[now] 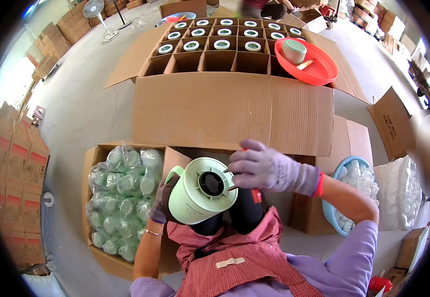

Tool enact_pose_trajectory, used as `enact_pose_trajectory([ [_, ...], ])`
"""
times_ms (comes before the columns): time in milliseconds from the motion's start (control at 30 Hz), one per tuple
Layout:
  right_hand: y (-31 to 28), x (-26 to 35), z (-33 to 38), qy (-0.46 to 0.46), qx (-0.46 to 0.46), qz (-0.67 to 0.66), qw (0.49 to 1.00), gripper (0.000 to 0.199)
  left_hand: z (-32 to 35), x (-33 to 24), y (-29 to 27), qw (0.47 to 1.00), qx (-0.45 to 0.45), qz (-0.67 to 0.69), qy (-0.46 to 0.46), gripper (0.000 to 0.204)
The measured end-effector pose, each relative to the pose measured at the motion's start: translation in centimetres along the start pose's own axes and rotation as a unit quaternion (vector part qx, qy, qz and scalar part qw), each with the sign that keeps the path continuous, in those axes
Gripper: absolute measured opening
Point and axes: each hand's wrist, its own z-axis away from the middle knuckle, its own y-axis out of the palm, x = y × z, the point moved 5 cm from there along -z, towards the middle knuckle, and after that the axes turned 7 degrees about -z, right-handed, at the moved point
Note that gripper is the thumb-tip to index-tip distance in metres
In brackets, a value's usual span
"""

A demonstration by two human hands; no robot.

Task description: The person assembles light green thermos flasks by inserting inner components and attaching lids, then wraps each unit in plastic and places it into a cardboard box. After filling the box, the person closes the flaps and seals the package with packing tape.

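Observation:
A mint-green vacuum jug [190, 202] is tilted over my lap, its round top with a dark central opening facing up. My gloved left hand [163, 198] wraps round the jug's side by its handle [174, 173]. Over the right edge of that top, my gloved right hand [269, 171] closes on a tool with red grips [256, 196] and two thin dark tips. Those tips reach the rim around the opening. Most of the tool is hidden by the fingers, so its exact kind does not show.
Left of my lap stands a carton of plastic-bagged green lids or cups [123, 198]. Ahead is a large divided carton [235, 111] holding several jugs, with a red basin [306, 64] on its right corner. At right sits a blue basin [330, 198] of small white parts.

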Motion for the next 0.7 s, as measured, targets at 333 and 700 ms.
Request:
enact_pose_trajectory([
  [333,1.8,2.6,-2.2,-0.18,0.052,0.087,0.979,0.022,1.5,-2.7,1.7,0.855,0.097,-0.476,0.182,0.042],
  [700,6.1,-0.7,-0.1,0.363,-0.038,-0.31,0.878,0.027,2.8,-1.2,0.0,0.627,-0.055,-0.666,0.4,0.029],
])
